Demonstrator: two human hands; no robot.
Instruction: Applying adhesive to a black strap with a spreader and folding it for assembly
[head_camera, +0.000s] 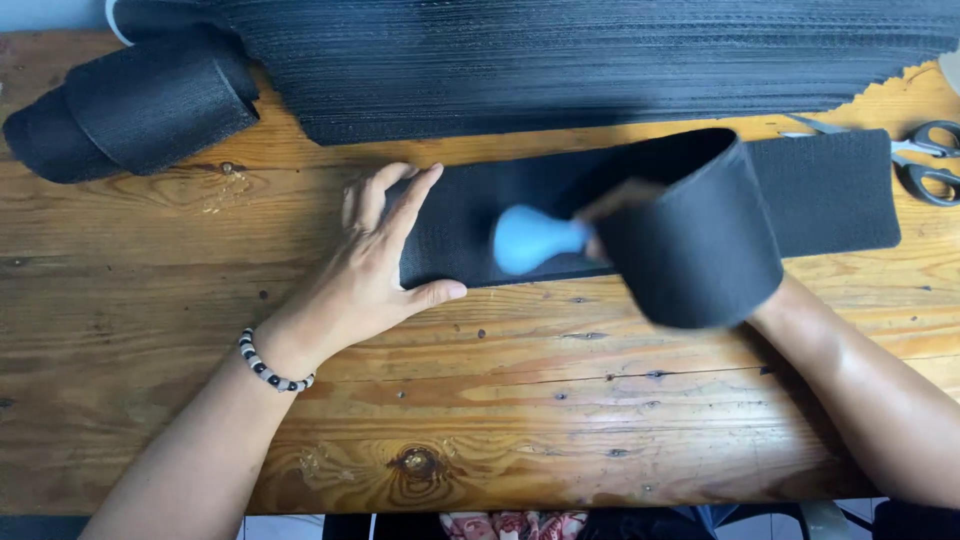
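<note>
Head view: hands (375, 265) on black strip (830, 190)

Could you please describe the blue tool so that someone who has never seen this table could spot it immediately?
Start at the wooden table and find the flat black strip across its middle. The blue tool sits over that strip, held by the right hand beside the left hand. It is the only pale blue, rounded thing there.

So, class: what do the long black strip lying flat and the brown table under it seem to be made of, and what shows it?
Long black strip: probably woven fabric or webbing, matt; fine ribbed texture, bends into a loop. Brown table: wood, glossy varnish; grain, knots, cracks.
</note>
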